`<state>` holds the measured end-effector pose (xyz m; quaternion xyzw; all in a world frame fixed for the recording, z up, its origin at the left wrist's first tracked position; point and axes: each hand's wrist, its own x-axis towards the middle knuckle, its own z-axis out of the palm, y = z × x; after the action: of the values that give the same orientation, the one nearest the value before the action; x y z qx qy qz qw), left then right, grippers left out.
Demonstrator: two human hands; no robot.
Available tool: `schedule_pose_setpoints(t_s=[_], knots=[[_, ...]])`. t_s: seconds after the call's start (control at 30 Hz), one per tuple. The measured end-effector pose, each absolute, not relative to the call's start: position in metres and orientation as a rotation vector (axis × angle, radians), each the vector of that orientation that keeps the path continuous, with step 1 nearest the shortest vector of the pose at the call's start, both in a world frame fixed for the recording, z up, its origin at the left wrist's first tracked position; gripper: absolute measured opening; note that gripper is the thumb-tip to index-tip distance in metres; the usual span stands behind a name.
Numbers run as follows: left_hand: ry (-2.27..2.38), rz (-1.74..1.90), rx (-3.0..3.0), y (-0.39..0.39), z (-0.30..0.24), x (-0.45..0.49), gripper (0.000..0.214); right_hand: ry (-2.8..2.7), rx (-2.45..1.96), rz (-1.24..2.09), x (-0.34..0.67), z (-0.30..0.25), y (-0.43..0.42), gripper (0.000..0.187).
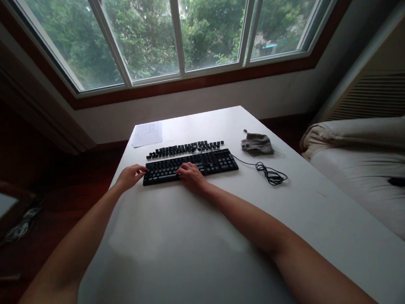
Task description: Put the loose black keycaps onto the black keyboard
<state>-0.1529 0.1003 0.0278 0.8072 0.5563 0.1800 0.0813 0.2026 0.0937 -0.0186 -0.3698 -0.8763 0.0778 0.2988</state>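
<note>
A black keyboard (221, 168) lies across the white table, with keycaps in place over much of it. My left hand (130, 176) is at its left end, fingers stretched out and the fingertips at the edge, thumb a little apart below them. Over the lower middle of the keys rests my right hand (193, 177), its fingers bent and the thumb and forefinger close together at the front row. Whatever may be between those fingertips is too small to make out. Just behind the keyboard, loose black keycaps (173, 150) stand in rows, with a small clear piece among them.
The keyboard's coiled cable (272, 174) lies to its right, in front of a crumpled grey cloth pouch (257, 144). A sheet of paper (147, 134) is at the table's far left corner. A padded pale seat (355, 175) stands right of the table (185, 268).
</note>
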Motion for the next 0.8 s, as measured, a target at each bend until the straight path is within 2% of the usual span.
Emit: schedule_pose_setpoints(t_s=[0.37, 0.8], knots=[[1.713, 0.39, 2.456, 0.102, 0.035, -0.138, 0.03, -2.314, -0.961, 0.255, 0.206, -0.017, 0.095, 0.023], [1.733, 0.389, 2.453, 0.1, 0.034, -0.144, 0.03, -2.311, -0.943, 0.245, 0.207, -0.019, 0.097, 0.025]])
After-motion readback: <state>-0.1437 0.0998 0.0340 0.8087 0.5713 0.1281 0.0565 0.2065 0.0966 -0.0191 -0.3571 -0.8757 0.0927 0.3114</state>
